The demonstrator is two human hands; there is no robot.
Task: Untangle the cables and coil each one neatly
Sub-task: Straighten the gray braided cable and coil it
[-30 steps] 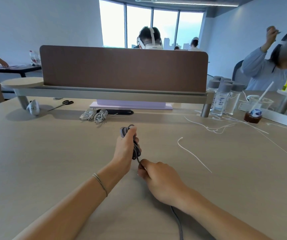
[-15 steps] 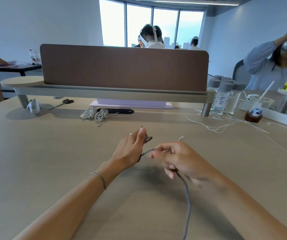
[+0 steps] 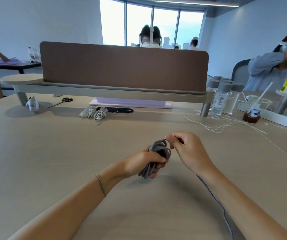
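- Grip: left hand (image 3: 143,161) is wrapped around the grey cable bundle (image 3: 158,153), loops poking out above and below the fist; right hand (image 3: 187,149) pinches a strand at the top of the bundle between thumb and curled fingers.
- Tabletop (image 3: 52,161): wide pale wood; both hands are held just above its middle, and the bundle isn't resting on it.
- Brown divider panel (image 3: 123,66) on a raised rail across the far side.
- Clear bottles (image 3: 223,96) grouped far right, near the rail's leg.
- Loose tail of the grey cable (image 3: 215,200) runs from under the right wrist toward the near edge, uncoiled.
- Two small white coiled cables (image 3: 94,112) sit far centre-left, looking already coiled.
- Thin white strands (image 3: 213,126) lie loose on the right, well apart from the hands.
- Scissors (image 3: 64,100) far left.
- Step: mid-coil on the grey cable, several loops gathered.
- Next: probably feed the tail up and lay another loop, without letting the left hand's hold slacken.
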